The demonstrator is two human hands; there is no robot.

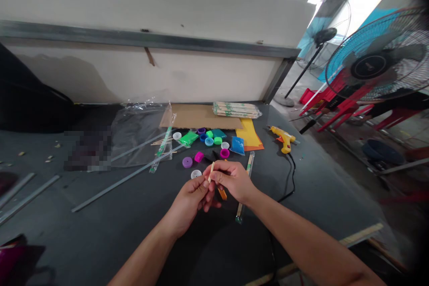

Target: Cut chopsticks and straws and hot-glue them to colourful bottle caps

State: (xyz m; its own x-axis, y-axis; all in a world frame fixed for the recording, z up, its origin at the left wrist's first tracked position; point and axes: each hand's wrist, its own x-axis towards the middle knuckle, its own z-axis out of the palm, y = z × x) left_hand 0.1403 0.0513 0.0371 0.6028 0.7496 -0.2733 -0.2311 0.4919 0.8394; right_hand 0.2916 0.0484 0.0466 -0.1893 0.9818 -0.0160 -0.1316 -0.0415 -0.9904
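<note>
Both hands meet over the dark grey surface (134, 241): left hand (190, 196) pinching the lower part of a short pale wooden stick (212, 169), thumb against fingers; right hand (236, 182) closed on it higher up, thumb and forefinger together, stick nearly upright between them. Work looks early: one stick in hand, joined to nothing visible, no finished piece in view, most materials apparently unused. Whether the stick has been cut or snapped, cannot tell. Beneath the hands, an orange-handled tool (222, 194), mostly hidden. Just right, a narrow clear sleeve with green print (239, 209), pale sticks inside. Beyond, round plastic caps loose in a scatter, among them a lilac cap (187, 162) and an open-topped magenta cap (225, 157). Small plastic packets alongside, one bright green (188, 139), one blue (237, 145); nature of filling unclear. Farther back, a clear plastic pack (236, 110) holding stacked wooden sticks, at the right end of a brown cardboard sheet (197, 116). Leftward, a large crumpled clear bag (129, 138), contents not made out. Off right, a yellow glue gun (284, 139), lying down, black cord (294, 167) trailing nearward
</note>
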